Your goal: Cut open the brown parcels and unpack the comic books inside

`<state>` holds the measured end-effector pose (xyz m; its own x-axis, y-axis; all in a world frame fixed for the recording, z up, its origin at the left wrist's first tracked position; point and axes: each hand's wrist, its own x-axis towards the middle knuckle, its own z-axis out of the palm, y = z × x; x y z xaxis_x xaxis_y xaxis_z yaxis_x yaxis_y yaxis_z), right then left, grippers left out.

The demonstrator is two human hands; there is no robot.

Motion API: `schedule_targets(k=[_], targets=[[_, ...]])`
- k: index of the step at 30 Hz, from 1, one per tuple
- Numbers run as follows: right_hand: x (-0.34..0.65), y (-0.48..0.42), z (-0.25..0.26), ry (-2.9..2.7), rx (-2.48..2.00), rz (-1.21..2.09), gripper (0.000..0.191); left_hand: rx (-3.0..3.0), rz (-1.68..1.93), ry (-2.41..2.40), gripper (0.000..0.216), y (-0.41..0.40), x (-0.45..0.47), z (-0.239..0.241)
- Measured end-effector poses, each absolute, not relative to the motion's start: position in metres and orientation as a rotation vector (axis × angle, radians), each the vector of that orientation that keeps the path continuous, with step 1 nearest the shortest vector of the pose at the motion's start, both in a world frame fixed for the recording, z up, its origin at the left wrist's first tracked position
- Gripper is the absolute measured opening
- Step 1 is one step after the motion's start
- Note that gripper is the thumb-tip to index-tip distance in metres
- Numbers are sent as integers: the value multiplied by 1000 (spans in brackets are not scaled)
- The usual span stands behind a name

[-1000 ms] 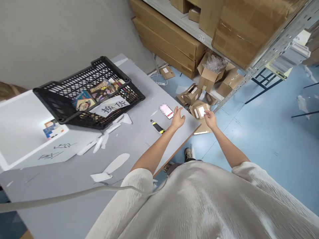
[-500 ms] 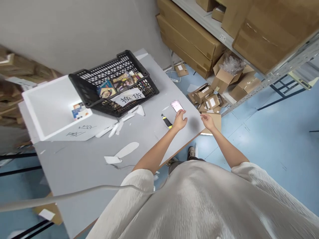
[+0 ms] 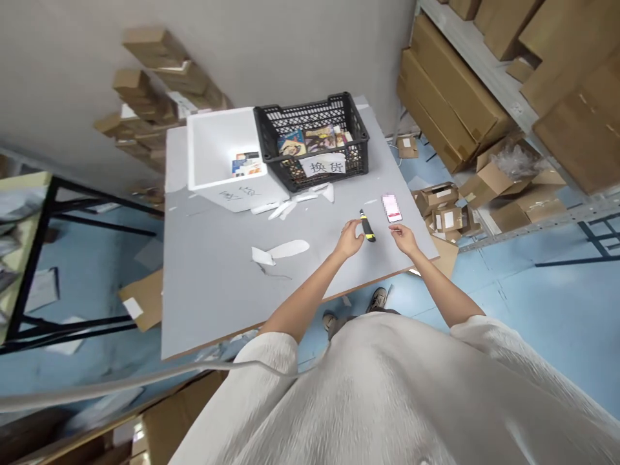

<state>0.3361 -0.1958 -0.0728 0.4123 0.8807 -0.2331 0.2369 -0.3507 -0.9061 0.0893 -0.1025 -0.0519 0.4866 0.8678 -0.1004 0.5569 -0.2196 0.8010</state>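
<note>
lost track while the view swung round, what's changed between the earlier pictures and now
The view has turned left. The left hand has moved left from the phone to beside the cutter; the right hand has come in from the edge of the table to the phone's near end. Neither visibly holds anything. Phone, cutter, crate and white box stayed put.

Black lattice crate [image 3: 356, 161]; grey table [image 3: 217, 284].
Left of crate: white box [image 3: 217, 139]. In front of crate: black-and-yellow cutter [image 3: 367, 228], phone [image 3: 392, 210] with pink-and-white screen.
</note>
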Motion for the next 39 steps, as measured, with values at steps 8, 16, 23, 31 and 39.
schedule_targets(k=[8, 16, 23, 31, 39], targets=[[248, -164, -64, -1172, -1776, 998, 31, 1817, 576, 1303, 57, -118, -19, -51], [135, -153, -52, -1352, -1724, 1026, 31, 1778, 672, 1363, 56, -146, -138, -53], [32, -151, -50, -1476, -1646, 1097, 34, 1701, 693, 1481, 54, -181, -245, -42], [-82, -128, -45, -1724, -1483, 1280, 34, 1523, 822, 1755, 57, -225, -342, -37], [-190, -98, -56, -2050, -1194, 1475, 33, 1194, 954, 2063, 57, -280, -404, -41]])
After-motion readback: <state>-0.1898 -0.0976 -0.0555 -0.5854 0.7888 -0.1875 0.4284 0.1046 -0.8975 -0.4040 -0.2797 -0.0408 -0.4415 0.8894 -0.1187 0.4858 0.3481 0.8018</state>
